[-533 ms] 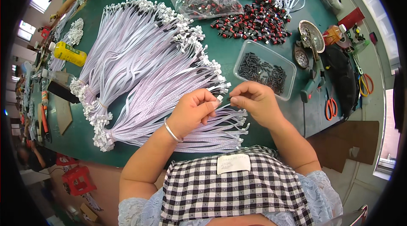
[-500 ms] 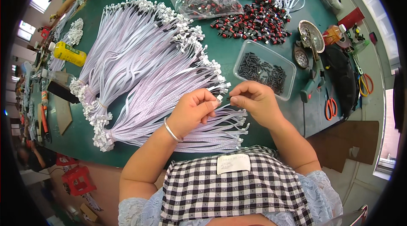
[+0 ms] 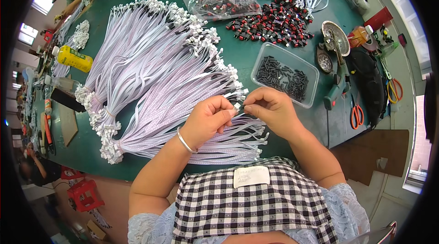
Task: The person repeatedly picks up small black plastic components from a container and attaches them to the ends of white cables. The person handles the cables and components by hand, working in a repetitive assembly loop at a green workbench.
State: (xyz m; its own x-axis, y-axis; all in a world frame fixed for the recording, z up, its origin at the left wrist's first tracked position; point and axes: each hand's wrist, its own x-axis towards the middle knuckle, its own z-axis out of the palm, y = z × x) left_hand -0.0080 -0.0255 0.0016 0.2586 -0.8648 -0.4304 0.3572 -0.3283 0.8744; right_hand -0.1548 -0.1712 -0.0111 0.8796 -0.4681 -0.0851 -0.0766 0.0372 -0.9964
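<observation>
My left hand [image 3: 209, 120] is closed in a pinch, with a small white connector [image 3: 237, 106] showing at its thumb and fingertip. The connector looks like those on the ends of the flat white cables [image 3: 178, 102] fanned out beneath and to the left. Just right of the connector, my right hand [image 3: 273, 110] also pinches thumb against finger; what it holds is too small or hidden to make out. Beyond the right hand, a clear plastic box [image 3: 312, 100] holds short black tubes [image 3: 274, 77].
Black-and-red small parts [image 3: 279, 26] lie heaped at the back, beside a clear bag [image 3: 222, 0] of similar parts. To the right are a green hot-glue gun [image 3: 337, 93], a metal dish [image 3: 336, 38] and orange-handled scissors [image 3: 356, 117]. A yellow bottle [image 3: 74, 58] lies at the left.
My right hand has moved slightly left, bringing its fingertips close to the white connector. A small dark piece at its fingertips earlier is now hardly visible. My left hand stays put.
</observation>
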